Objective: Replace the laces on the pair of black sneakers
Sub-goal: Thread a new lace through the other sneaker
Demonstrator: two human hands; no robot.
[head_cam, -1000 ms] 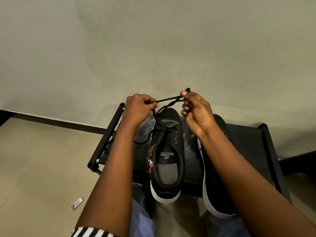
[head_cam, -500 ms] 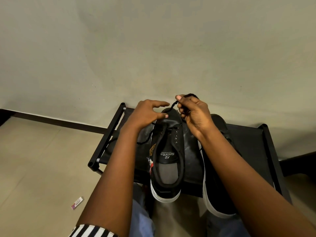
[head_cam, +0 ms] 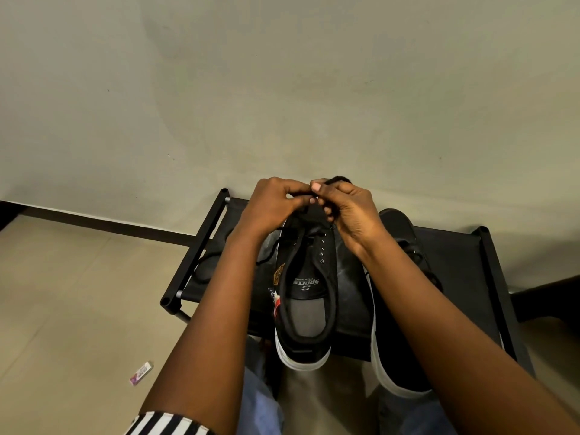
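Observation:
A black sneaker [head_cam: 306,306] with a white sole stands on a low black rack [head_cam: 452,255], heel toward me, its eyelets bare along the right side. A second black sneaker [head_cam: 398,233] lies to its right, mostly hidden under my right forearm. My left hand [head_cam: 276,205] and my right hand [head_cam: 348,205] meet over the first sneaker's toe, fingertips together, both pinching a black lace [head_cam: 337,179]. A loop of it shows above my right hand. A loose stretch of lace [head_cam: 266,255] trails off the sneaker's left side.
The rack stands against a plain wall, with tiled floor to its left. A small pink and white wrapper [head_cam: 141,373] lies on the floor at the lower left. My knees in blue jeans [head_cam: 260,409] sit just below the rack's front edge.
My hands held the lace stretched between them a second ago. They have since come together over the sneaker's toe, and the lace is now bunched between the fingertips.

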